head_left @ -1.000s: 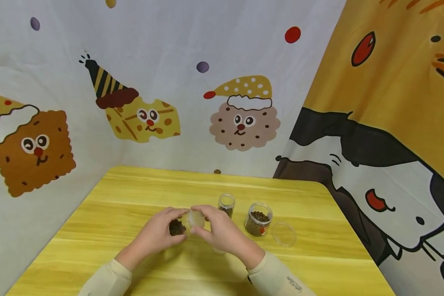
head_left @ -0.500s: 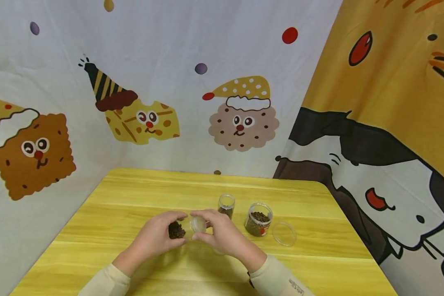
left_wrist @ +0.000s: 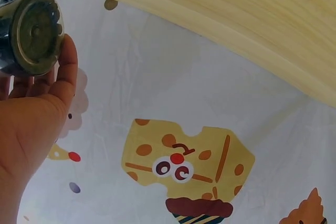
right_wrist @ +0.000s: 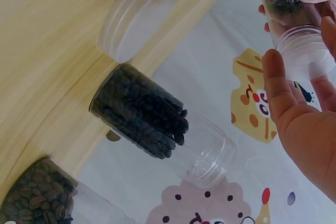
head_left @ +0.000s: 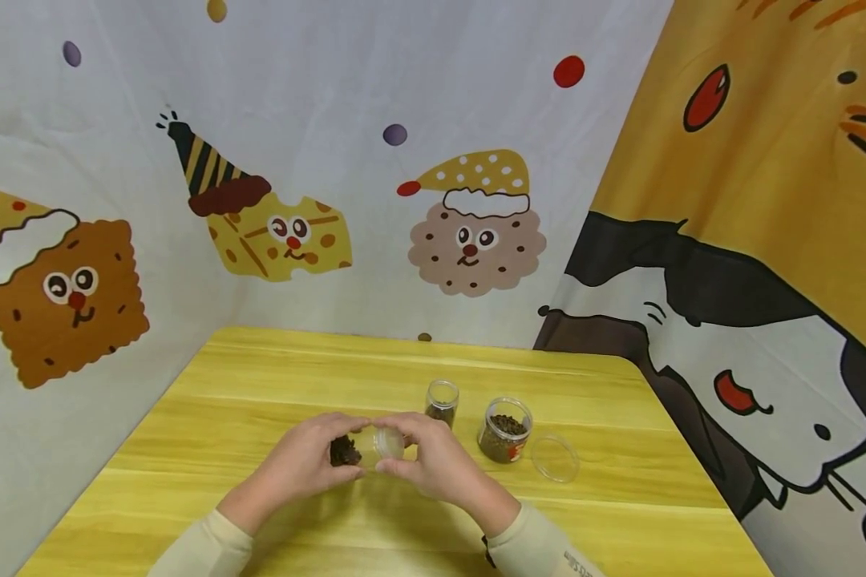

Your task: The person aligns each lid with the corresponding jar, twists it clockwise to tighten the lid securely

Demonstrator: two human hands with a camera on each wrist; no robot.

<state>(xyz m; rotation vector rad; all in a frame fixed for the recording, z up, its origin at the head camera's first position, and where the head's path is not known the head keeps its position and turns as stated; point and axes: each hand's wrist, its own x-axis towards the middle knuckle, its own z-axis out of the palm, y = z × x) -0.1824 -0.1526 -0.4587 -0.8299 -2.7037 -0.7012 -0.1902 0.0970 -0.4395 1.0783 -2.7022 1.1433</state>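
Observation:
My left hand (head_left: 306, 458) grips the base end of a small clear jar (head_left: 368, 445) held on its side, with dark beans gathered at that end. The jar's round bottom (left_wrist: 38, 32) faces the left wrist camera. At its mouth, my right hand (head_left: 433, 458) holds a translucent screw lid (head_left: 390, 443) between thumb and fingers. In the right wrist view the lid sits over the jar's mouth, in line with its body. Beyond my right hand stands an open clear jar (right_wrist: 142, 111), partly filled with coffee beans.
A wider open jar (head_left: 503, 434) of coffee beans stands to the right on the yellow wood-grain table (head_left: 289, 369). Beside it lies a clear round lid (head_left: 556, 458). Another translucent lid (right_wrist: 139, 17) lies near my right hand. A cartoon-printed cloth (head_left: 375, 304) hangs behind the table.
The lid has turned from showing its face to lining up with the jar, and the right fingers have shifted around it. Both hands sit slightly lower in view; the other jars have not moved.

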